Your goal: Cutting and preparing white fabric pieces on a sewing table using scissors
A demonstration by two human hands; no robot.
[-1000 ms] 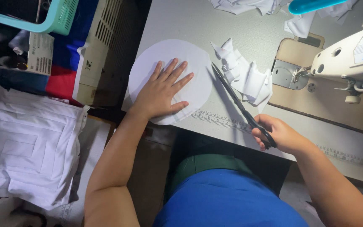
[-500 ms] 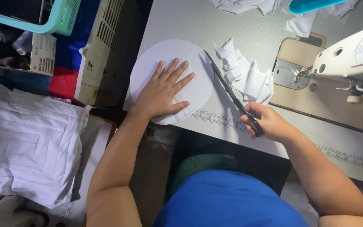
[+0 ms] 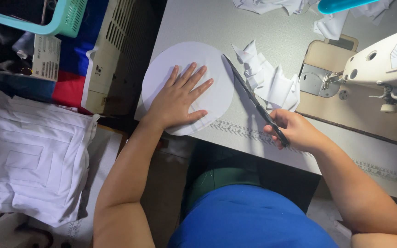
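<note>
My left hand (image 3: 180,98) lies flat with fingers spread on a round white fabric piece (image 3: 207,64) at the table's near left corner. My right hand (image 3: 297,131) grips the handles of long black scissors (image 3: 249,94). Their blades are together and point up-left, with the tip at the circle's upper right edge. A crumpled pile of white fabric offcuts (image 3: 272,82) sits just right of the blades.
A white sewing machine (image 3: 382,59) and its beige needle plate (image 3: 318,78) stand at the right. A measuring tape strip (image 3: 235,128) runs along the table's (image 3: 207,23) front edge. Folded white fabric (image 3: 28,156) lies at lower left, with plastic crates (image 3: 116,50) above it.
My right hand has moved left with the scissors, bringing the blade tip up to the circle's right edge. My left hand has stayed pressed on the fabric.
</note>
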